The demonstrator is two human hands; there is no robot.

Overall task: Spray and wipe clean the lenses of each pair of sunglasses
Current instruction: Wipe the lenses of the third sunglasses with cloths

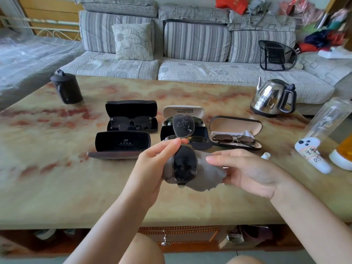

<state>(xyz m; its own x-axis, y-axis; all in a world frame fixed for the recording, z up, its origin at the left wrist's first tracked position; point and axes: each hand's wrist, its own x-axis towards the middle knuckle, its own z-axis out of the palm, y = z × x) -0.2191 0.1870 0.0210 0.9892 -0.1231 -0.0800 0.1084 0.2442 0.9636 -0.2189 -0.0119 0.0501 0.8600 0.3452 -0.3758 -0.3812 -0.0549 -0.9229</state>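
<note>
Head camera looks down, close, across table [57, 187].

Both bare forearms reach in over the near edge of the surface [57, 187] and angle toward each other, so the two hands meet raised above its near middle. The left hand [152, 166] has its fingers curled, the fingertips pinching the sunglasses [185, 164] at the bridge so that they stand on end, one lens above the other. The right hand [247, 172] is turned palm toward the person, fingers nearly straight and pointing across at the lower lens, with the thumb tucked underneath and nipping the grey cloth [205, 180] against them.
</note>
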